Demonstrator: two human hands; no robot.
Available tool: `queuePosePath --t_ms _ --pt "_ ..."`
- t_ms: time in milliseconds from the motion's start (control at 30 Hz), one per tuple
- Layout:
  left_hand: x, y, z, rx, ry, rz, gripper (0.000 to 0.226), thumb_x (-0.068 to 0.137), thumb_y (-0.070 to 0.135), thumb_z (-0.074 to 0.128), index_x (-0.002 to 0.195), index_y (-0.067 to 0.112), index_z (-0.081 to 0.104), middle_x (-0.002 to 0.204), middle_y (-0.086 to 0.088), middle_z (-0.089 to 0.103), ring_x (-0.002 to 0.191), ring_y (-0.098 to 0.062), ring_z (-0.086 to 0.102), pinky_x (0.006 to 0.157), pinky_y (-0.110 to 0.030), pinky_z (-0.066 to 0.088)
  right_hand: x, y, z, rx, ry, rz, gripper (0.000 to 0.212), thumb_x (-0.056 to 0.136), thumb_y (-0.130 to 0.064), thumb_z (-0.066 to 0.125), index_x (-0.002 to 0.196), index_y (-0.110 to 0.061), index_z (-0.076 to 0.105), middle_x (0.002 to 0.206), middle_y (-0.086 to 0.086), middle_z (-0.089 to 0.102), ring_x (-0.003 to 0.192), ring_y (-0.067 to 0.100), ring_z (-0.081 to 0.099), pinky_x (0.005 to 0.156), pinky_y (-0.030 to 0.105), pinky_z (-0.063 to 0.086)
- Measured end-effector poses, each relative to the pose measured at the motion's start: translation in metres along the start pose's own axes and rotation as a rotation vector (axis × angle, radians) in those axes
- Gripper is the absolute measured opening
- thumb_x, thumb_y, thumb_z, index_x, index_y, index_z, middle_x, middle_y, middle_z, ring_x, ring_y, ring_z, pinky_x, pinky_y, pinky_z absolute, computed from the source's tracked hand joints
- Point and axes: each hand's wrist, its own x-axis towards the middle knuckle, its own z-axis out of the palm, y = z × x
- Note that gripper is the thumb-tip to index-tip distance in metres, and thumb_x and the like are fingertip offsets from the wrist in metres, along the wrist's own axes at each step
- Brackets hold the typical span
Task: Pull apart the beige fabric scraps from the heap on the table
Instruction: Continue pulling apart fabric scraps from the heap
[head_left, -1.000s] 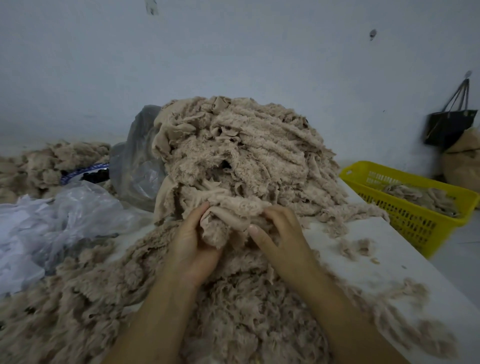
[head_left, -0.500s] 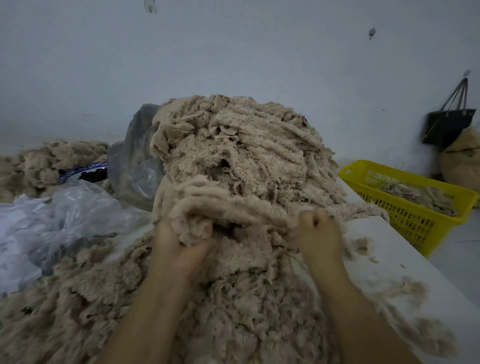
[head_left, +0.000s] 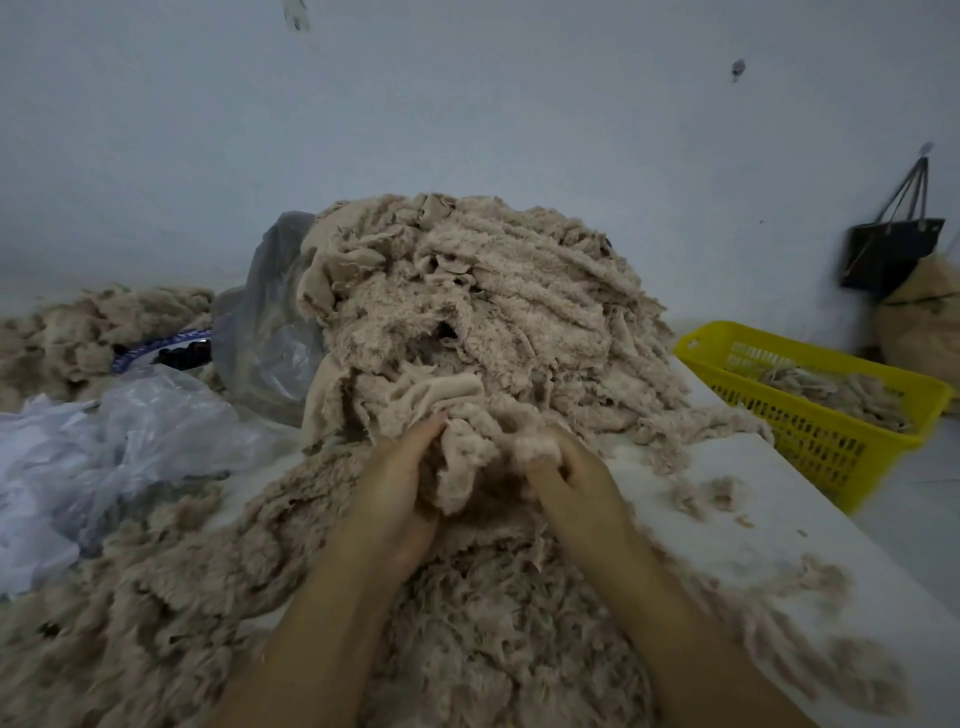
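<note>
Scraps (head_left: 467, 462) in left hand (head_left: 397, 493), right hand (head_left: 579, 475).

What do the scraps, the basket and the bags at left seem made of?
The scraps look like fleecy pile textile: matte beige, fuzzy one side, smooth the other, edges frayed. The basket seems moulded plastic: bright yellow lattice walls. The bags look like thin plastic film: translucent, crinkled, shiny.

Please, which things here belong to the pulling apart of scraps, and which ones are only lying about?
In the job: heap of beige scraps; clump of scraps, gripped by left hand and right hand; table.
Lying about: clear plastic bags; grey plastic bag; yellow basket, scraps inside, untouched; hanging black bag.
</note>
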Motion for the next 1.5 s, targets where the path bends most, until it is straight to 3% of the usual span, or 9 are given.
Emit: queuePosePath --t_ms 200,333,433,600,667,800,1000,1267,1500 --pt "0.003 0.004 -0.007 -0.122 0.055 -0.001 0.032 0.101 0.023 0.049 0.109 0.011 0.077 0.119 -0.015 0.071 0.111 -0.028 0.069 0.087 -0.041 0.057 0.002 -0.004 -0.014 0.202 0.008 0.075 0.043 0.075 -0.063 0.039 0.062 -0.035 0.068 0.070 -0.017 0.064 0.070 0.001 0.058 0.064 0.021 0.046" --pt "0.006 0.002 -0.007 -0.175 0.128 0.005 0.032 0.097 0.023 0.053 0.118 0.006 0.071 0.118 -0.016 0.072 0.109 -0.030 0.069 0.089 -0.047 0.056 0.004 0.004 -0.014 -0.513 -0.355 -0.136 0.027 0.088 -0.055 0.046 0.089 -0.035 0.064 0.095 -0.019 0.051 0.097 0.006 0.047 0.082 0.032 0.044" --pt "0.006 0.002 -0.007 -0.143 0.150 0.062 0.039 0.092 0.018 0.058 0.128 0.004 0.063 0.122 -0.018 0.070 0.114 -0.032 0.067 0.094 -0.048 0.055 0.006 -0.002 -0.007 -0.668 -0.177 -0.276 0.044 0.093 -0.054 0.038 0.073 -0.020 0.058 0.077 -0.015 0.043 0.077 0.004 0.039 0.066 0.027 0.037" --pt "0.004 0.000 -0.004 -0.030 0.185 0.178 0.024 0.097 0.004 0.055 0.097 0.012 0.079 0.105 -0.013 0.076 0.099 -0.025 0.073 0.073 -0.031 0.060 0.003 0.000 -0.009 -0.452 -0.189 -0.156 0.029 0.087 -0.053 0.037 0.105 -0.036 0.052 0.106 -0.029 0.036 0.087 0.002 0.049 0.072 0.024 0.043" --pt "0.001 -0.001 -0.001 0.028 0.163 0.164 0.022 0.097 0.004 0.056 0.098 0.008 0.077 0.103 -0.016 0.076 0.096 -0.027 0.074 0.070 -0.031 0.060 0.002 0.001 -0.005 -0.366 -0.155 -0.111 0.019 0.088 -0.056 0.035 0.093 -0.044 0.049 0.100 -0.030 0.042 0.084 0.001 0.050 0.070 0.023 0.039" --pt "-0.008 -0.006 0.006 0.166 0.017 0.133 0.023 0.097 0.008 0.058 0.098 0.014 0.079 0.104 -0.016 0.075 0.098 -0.030 0.073 0.073 -0.030 0.060 0.003 0.000 0.005 -0.306 -0.038 -0.074 0.045 0.085 -0.084 0.030 0.071 -0.043 0.040 0.076 -0.019 0.048 0.066 0.003 0.045 0.057 0.019 0.031" --pt "-0.011 -0.007 0.015 0.150 0.002 0.106 0.022 0.099 0.008 0.055 0.106 0.017 0.075 0.108 -0.013 0.075 0.101 -0.024 0.072 0.077 -0.029 0.059 0.002 0.002 0.013 -0.305 -0.028 -0.092 0.034 0.104 -0.032 0.041 0.071 -0.032 0.034 0.067 -0.011 0.038 0.061 0.003 0.037 0.054 0.020 0.029" --pt "-0.005 -0.007 0.014 -0.002 0.128 0.043 0.032 0.097 0.011 0.059 0.128 0.004 0.058 0.111 -0.014 0.074 0.102 -0.027 0.072 0.079 -0.036 0.061 0.002 -0.005 0.003 0.020 0.182 0.173 0.041 0.101 -0.019 0.047 0.061 -0.020 0.041 0.051 -0.013 0.043 0.047 0.003 0.035 0.048 0.016 0.030" --pt "0.000 0.004 0.001 -0.107 0.133 0.056 0.026 0.099 0.014 0.054 0.085 0.003 0.074 0.097 -0.017 0.076 0.098 -0.029 0.073 0.074 -0.035 0.062 0.005 -0.001 -0.019 0.206 0.446 0.316 0.049 0.100 -0.022 0.046 0.051 -0.019 0.050 0.046 -0.007 0.046 0.041 0.004 0.036 0.050 0.026 0.033"
